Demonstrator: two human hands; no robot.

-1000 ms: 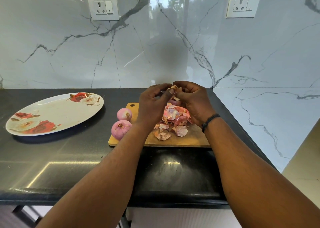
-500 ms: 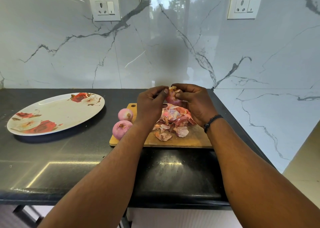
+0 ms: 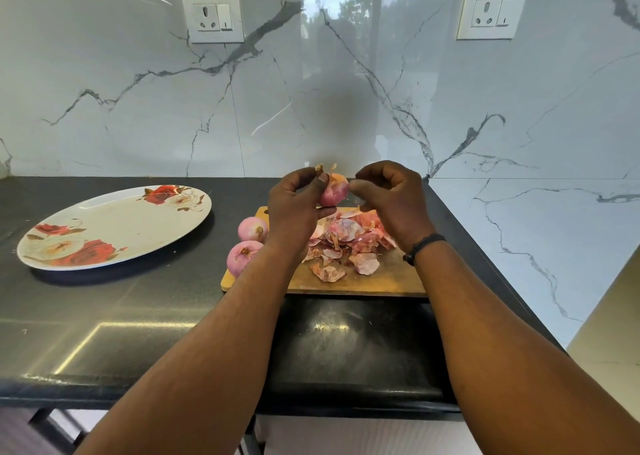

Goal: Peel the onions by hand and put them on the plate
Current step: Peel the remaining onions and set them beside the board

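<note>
My left hand (image 3: 297,209) holds a pink onion (image 3: 335,190) above the wooden cutting board (image 3: 384,278), thumb on its top where a scrap of dry skin sticks up. My right hand (image 3: 391,198) is just right of the onion, fingers curled, thumb tip near its side; whether it touches is unclear. Two peeled pink onions lie at the board's left edge, one farther back (image 3: 252,228) and one nearer (image 3: 242,255). A heap of onion skins (image 3: 346,243) covers the board's middle. The oval white plate with red roses (image 3: 114,226) sits on the counter to the left with nothing on it.
The black counter (image 3: 138,309) runs to a front edge below my forearms and ends at the right beside the marble side wall. A marble backsplash with two switch sockets (image 3: 212,16) stands behind. A black band circles my right wrist (image 3: 422,247).
Both hands have risen with the onion, away from the skin heap. They have drawn slightly apart, leaving the onion exposed in my left hand. The onions on the board have not moved.
</note>
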